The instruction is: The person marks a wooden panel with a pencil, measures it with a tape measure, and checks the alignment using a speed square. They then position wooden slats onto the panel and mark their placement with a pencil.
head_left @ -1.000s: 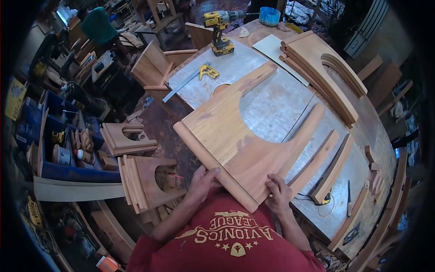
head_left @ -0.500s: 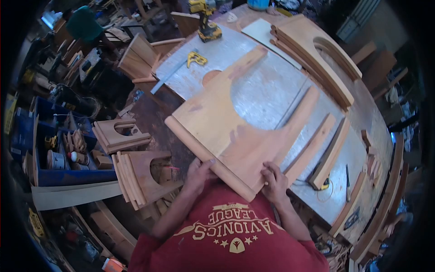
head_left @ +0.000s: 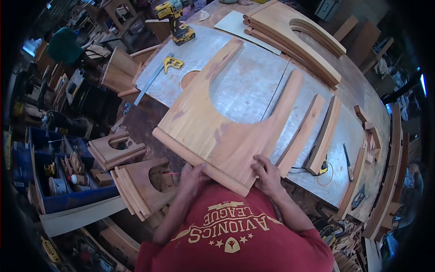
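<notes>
A U-shaped wooden panel (head_left: 199, 122) with a rounded bar (head_left: 199, 162) along its near edge lies over the metal-topped table, its two arms pointing away from me. My left hand (head_left: 193, 175) is closed on the rounded bar, thumb on top and the other fingers hidden underneath. With curled fingers, my right hand (head_left: 266, 173) grips the panel's right edge near the corner. Two loose wooden strips, a flat one (head_left: 301, 136) and a thicker one (head_left: 324, 136), lie right of the panel.
A yellow drill (head_left: 174, 22) and a combination square (head_left: 158, 75) occupy the table's far left. Stacked curved panels (head_left: 294, 31) sit at the back. A tape measure (head_left: 323, 167) rests at right. Smaller cut-out panels (head_left: 140, 183) and a blue bin (head_left: 74, 201) are at left. Another person's arm (head_left: 413, 190) shows far right.
My view has shifted, so the table and its things appear further left and higher. Both hands keep their hold on the wooden panel, which has turned slightly in view.
</notes>
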{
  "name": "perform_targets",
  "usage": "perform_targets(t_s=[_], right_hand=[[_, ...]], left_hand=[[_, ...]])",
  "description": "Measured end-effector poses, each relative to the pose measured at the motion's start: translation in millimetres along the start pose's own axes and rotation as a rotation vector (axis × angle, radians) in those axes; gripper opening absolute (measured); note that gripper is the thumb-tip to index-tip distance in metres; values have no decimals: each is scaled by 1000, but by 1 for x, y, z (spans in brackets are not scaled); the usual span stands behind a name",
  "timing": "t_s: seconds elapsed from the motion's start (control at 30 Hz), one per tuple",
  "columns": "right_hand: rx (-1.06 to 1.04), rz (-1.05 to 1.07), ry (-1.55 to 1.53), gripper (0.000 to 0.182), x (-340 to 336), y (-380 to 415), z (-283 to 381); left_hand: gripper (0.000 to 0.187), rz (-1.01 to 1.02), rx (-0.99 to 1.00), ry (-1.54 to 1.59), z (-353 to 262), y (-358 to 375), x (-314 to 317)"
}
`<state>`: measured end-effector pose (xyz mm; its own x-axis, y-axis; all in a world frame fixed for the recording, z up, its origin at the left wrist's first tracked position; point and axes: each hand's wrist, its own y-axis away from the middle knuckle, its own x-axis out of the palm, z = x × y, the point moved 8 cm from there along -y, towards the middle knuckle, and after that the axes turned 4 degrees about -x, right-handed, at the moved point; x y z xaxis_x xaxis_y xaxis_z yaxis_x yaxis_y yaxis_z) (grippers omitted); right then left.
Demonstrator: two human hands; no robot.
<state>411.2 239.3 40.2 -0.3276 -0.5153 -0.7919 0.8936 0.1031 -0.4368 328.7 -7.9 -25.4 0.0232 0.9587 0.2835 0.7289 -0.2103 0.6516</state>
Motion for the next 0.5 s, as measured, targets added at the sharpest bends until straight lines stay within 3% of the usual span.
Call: perform_targets(t_s=[0.5], right_hand=[[15, -6, -28, 49, 4, 7, -5]], left_hand=[[34, 62, -11, -26, 8, -2, 3]])
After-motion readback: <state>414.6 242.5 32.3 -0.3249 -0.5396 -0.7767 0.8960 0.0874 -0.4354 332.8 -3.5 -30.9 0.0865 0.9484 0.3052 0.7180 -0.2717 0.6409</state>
